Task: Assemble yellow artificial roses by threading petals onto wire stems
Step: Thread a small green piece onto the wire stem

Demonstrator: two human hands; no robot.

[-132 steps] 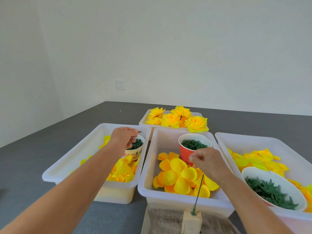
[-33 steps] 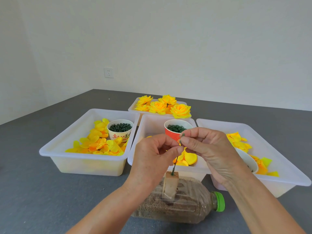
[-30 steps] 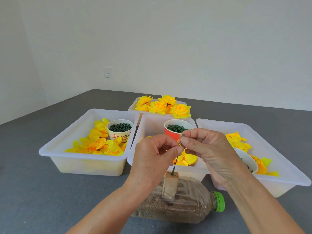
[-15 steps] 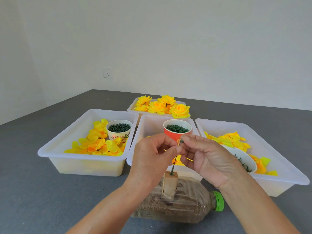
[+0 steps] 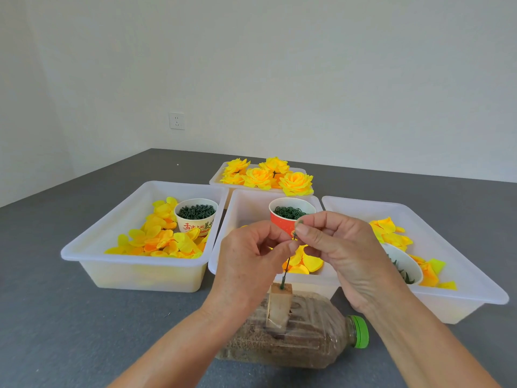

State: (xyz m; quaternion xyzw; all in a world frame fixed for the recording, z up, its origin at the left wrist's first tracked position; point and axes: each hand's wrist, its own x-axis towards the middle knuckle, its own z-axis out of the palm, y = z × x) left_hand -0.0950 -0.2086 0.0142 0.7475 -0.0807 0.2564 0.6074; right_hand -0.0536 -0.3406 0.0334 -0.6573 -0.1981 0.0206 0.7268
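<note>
A thin green wire stem [image 5: 287, 264] stands tilted in a wooden block [image 5: 279, 306] that sits on a sand-filled bottle [image 5: 305, 345] lying on its side on the grey worktop [image 5: 56, 317], its green cap [image 5: 359, 331] pointing to 3 o'clock. Both hands meet at the stem's top: the left hand [image 5: 249, 264] pinches it from 9 o'clock with thumb and forefinger, and the right hand [image 5: 344, 253] pinches it from 3 o'clock, a small green piece [image 5: 300, 221] showing at its fingertips. Beyond them, at 12 o'clock, lies a middle bin [image 5: 246, 203] with a red cup [image 5: 288, 218] and yellow petals [image 5: 305, 261]. A left bin [image 5: 92, 242] holds more petals and a white cup [image 5: 195, 217]; a right bin [image 5: 461, 275] holds petals and a bowl [image 5: 405, 267]. Finished roses [image 5: 268, 176] fill the far tray [image 5: 215, 180].
</note>
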